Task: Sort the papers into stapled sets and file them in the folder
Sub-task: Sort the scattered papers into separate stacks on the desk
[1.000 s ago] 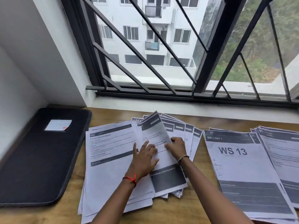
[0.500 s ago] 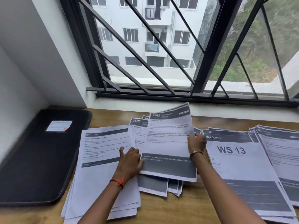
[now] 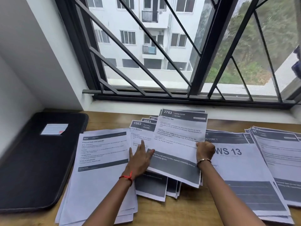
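Sheet 2763 (image 3: pixel 179 132), pinched by right hand (image 3: pixel 205 150); left hand (image 3: pixel 140 158) rests flat on sheet 1563 (image 3: pixel 141 133).

Window (image 3: pixel 206 46): dark-framed, closed.
Grille (image 3: pixel 130 51): dark diagonal and upright bars, fitted across the window.
Sill (image 3: pixel 114 106): white, set just below the window.
Desk (image 3: pixel 187 207): wooden, placed below the window.
Wall (image 3: pixel 40 54): white, left of the window.
Building (image 3: pixel 110 22): white, seen through the window.
Trees (image 3: pixel 280 38): seen through the window's right pane.
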